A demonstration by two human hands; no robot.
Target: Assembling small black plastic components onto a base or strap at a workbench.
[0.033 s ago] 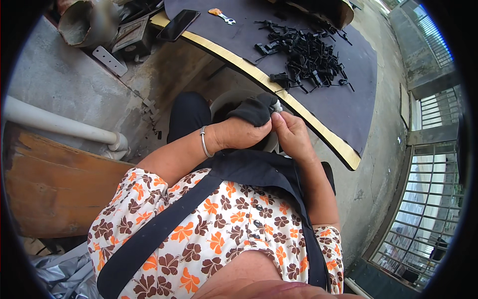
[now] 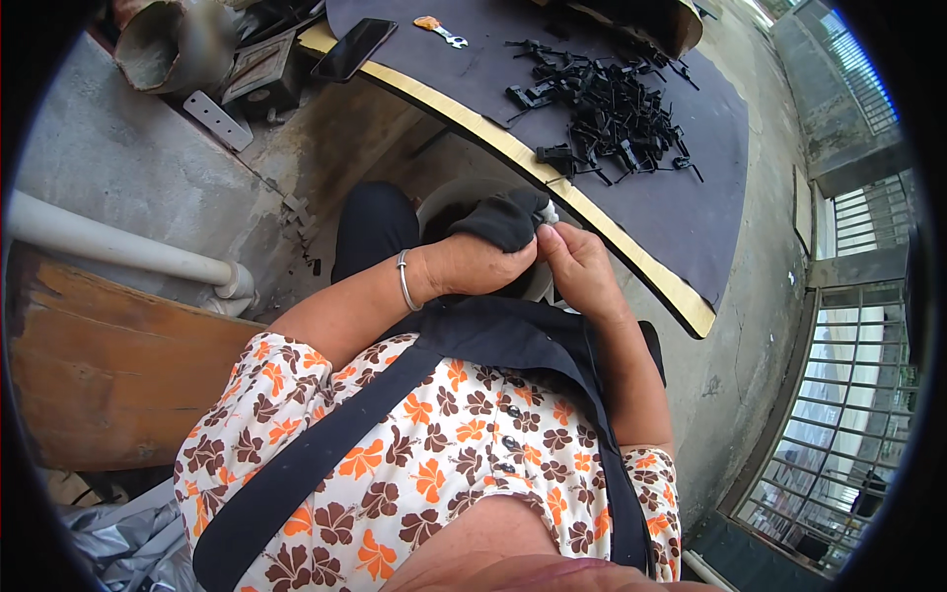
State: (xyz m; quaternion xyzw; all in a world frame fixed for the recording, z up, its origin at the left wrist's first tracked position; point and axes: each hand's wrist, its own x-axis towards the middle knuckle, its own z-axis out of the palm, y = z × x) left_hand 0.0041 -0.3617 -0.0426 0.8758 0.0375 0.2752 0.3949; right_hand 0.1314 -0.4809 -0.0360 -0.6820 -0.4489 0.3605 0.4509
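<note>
My left hand [image 2: 473,264], with a metal bangle at the wrist, is closed around a black cloth piece [image 2: 501,219] that looks like a glove. The cloth covers most of its fingers and has a whitish bit [image 2: 549,211] at its far right end. Thumb and fingers of my right hand [image 2: 584,271] are pinched together, touching the left fingertips just below that whitish bit. Whatever lies in the pinch is hidden. Both hands are above a pale round bucket [image 2: 541,286], close to the table's near edge.
On the dark-covered table [image 2: 681,237] lie a heap of small black plastic parts [image 2: 621,118], an orange-handled wrench [image 2: 441,32] and a phone [image 2: 356,49]. A rusty metal cylinder [image 2: 173,47] stands at the far left. Below it run a white pipe [image 2: 118,242] and a brown wooden board [image 2: 118,365].
</note>
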